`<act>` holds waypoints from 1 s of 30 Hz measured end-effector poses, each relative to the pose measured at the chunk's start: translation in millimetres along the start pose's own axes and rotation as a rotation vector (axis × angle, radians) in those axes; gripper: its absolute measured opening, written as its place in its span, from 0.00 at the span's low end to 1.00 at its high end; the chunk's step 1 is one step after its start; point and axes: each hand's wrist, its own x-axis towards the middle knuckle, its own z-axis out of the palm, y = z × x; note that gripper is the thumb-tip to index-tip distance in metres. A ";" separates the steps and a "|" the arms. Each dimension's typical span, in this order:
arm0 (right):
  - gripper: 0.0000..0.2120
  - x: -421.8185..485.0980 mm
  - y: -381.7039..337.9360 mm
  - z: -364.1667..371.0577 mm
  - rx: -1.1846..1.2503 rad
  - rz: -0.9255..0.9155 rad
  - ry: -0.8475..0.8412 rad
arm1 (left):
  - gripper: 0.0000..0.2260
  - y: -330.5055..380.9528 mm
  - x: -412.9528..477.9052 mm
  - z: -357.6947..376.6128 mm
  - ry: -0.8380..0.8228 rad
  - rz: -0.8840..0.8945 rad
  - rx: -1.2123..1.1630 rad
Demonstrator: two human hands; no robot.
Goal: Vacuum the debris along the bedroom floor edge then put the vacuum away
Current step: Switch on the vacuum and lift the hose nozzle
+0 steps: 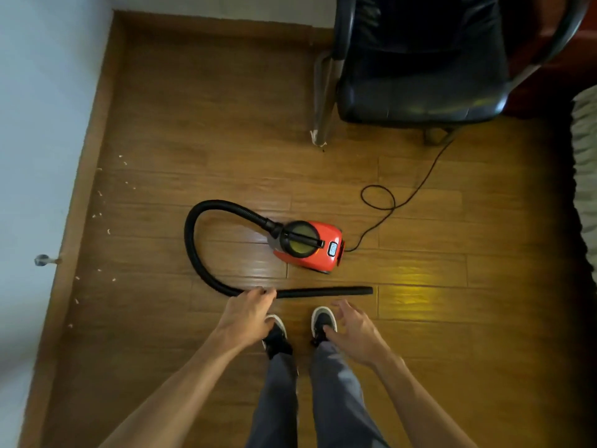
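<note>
A room in a home, seemingly a bedroom: warm brown wood-plank floor (pixel 200 130) with matching skirting, pale painted wall (pixel 42 92), a black padded armchair on metal legs (pixel 416 66), and rumpled grey-white bedding (pixel 586 163) at the right edge.

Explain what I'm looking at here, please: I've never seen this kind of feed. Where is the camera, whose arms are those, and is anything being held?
There is one picture, from a wide-angle camera worn on a person's head, looking down at the floor. The two bare arms and the shoes below belong to that person.

On the wood floor lies a small red vacuum. Its black hose loops round to the left and ends in a straight nozzle tube lying flat. A power cord trails towards the black chair.

The left hand is at the hose where the tube begins, fingers curling over it; whether the grip has closed, I cannot tell. The right hand is open and holds nothing.

Pale debris bits lie scattered along the skirting board on the left.
</note>
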 end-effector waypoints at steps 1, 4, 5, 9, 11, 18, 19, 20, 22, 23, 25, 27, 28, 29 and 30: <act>0.25 7.2 6.2 6.7 0.042 0.035 -0.001 | 0.21 -2.5 8.1 9.0 -0.009 0.005 0.004; 0.22 35.8 30.7 31.8 0.156 0.142 -0.002 | 0.22 -10.5 37.3 41.8 -0.052 -0.007 0.004; 0.20 48.3 41.2 42.9 0.201 0.179 0.007 | 0.22 -13.6 48.9 55.3 -0.063 -0.020 0.000; 0.15 106.8 85.4 93.4 0.399 0.347 0.028 | 0.18 -29.7 98.7 112.3 -0.087 -0.054 -0.014; 0.14 135.0 109.9 122.8 0.473 0.422 0.046 | 0.15 -38.3 123.1 144.0 -0.110 -0.072 -0.038; 0.13 224.0 186.6 219.1 0.470 0.549 -0.006 | 0.15 -69.2 191.1 256.9 -0.166 -0.098 -0.037; 0.13 235.0 195.4 229.0 0.477 0.566 -0.015 | 0.15 -73.7 198.9 270.5 -0.178 -0.096 -0.029; 0.12 245.6 203.3 236.8 0.498 0.594 -0.015 | 0.16 -79.0 206.7 283.5 -0.187 -0.097 -0.026; 0.09 264.2 212.5 243.7 0.526 0.642 -0.013 | 0.17 -90.6 223.1 308.2 -0.192 -0.095 -0.030; 0.09 272.9 217.3 246.6 0.513 0.644 -0.003 | 0.18 -95.9 231.2 319.4 -0.200 -0.094 -0.029; 0.12 287.2 226.8 252.6 0.479 0.655 -0.010 | 0.18 -105.0 246.4 338.6 -0.225 -0.096 -0.016; 0.16 300.8 236.2 260.6 0.511 0.695 -0.014 | 0.17 -112.0 260.9 355.3 -0.235 -0.089 0.001; 0.17 306.8 238.9 263.5 0.564 0.731 0.008 | 0.17 -115.3 267.4 362.5 -0.237 -0.079 0.011; 0.17 313.0 241.4 266.5 0.643 0.783 0.038 | 0.16 -118.3 273.6 369.6 -0.240 -0.065 0.024; 0.16 318.6 242.7 268.7 0.748 0.848 0.070 | 0.16 -121.0 279.0 375.9 -0.241 -0.049 0.042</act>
